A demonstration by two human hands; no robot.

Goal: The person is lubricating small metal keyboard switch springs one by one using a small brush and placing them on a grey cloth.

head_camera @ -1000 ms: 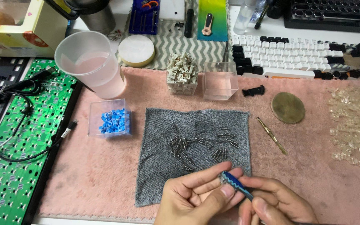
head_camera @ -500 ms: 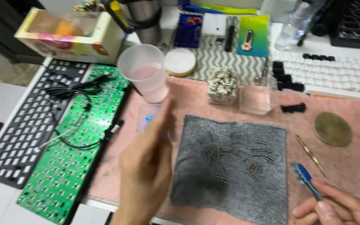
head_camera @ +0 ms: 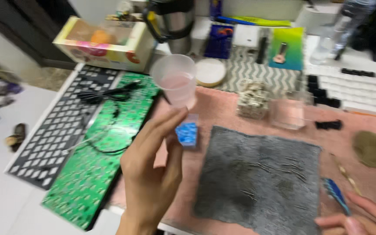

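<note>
The left hand (head_camera: 151, 182) is raised over the pink mat (head_camera: 223, 113), its fingers (head_camera: 162, 126) loosely spread and holding nothing; the fingertips reach toward the small clear box of blue parts (head_camera: 186, 132) and the translucent plastic cup (head_camera: 176, 86) behind it. The cup stands upright at the mat's back left corner, pale pink liquid in its lower part. The box sits just in front of it, touching the mat, close to the grey cloth (head_camera: 262, 178).

The right hand (head_camera: 362, 217) is cut off by the lower right edge — only a few fingers show, pinched on a thin blue-tipped tool (head_camera: 336, 195) that lies slanted over the mat beside the cloth. What lies scattered on the cloth is too blurred to make out; so is the content of the clear box (head_camera: 252, 99) behind it.

Compared with half a second ago, the left hand is sharper and has come nearer the cup, and the view has swung left, showing more of the green circuit board (head_camera: 96, 169) and the black keyboard frame (head_camera: 51, 139) on the bench — the blue tool sits in the same grip
</note>
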